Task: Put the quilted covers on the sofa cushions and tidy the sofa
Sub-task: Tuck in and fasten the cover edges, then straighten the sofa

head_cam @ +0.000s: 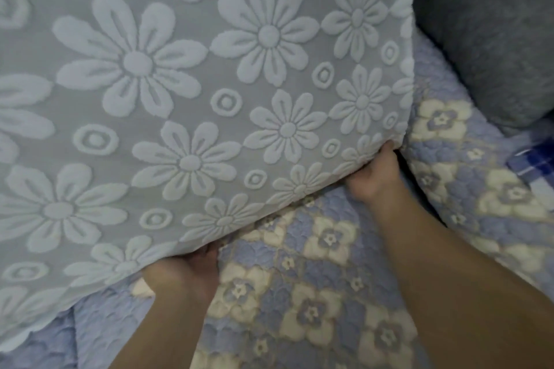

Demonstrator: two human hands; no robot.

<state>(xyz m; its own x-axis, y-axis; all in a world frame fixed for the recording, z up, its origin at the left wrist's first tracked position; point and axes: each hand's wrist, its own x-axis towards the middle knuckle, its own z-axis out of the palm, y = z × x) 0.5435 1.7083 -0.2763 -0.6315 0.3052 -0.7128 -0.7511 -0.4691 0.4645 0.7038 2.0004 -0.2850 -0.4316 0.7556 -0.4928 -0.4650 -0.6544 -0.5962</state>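
Note:
A big sofa cushion (192, 93) in pale grey-blue fabric with raised white daisies fills the upper left and is tilted up off the seat. My left hand (186, 275) grips its lower edge from beneath, fingers hidden under the fabric. At the cushion's lower right corner my right hand (373, 177) holds on, fingertips tucked behind the corner. Below both hands lies a quilted cover (323, 293), lavender blue with cream flowers, spread over the seat.
A plain grey sofa arm or back cushion (491, 33) rises at the upper right. A blue-and-white checked cloth (532, 159) shows at the right edge. More quilted cover (467, 177) runs along the right side.

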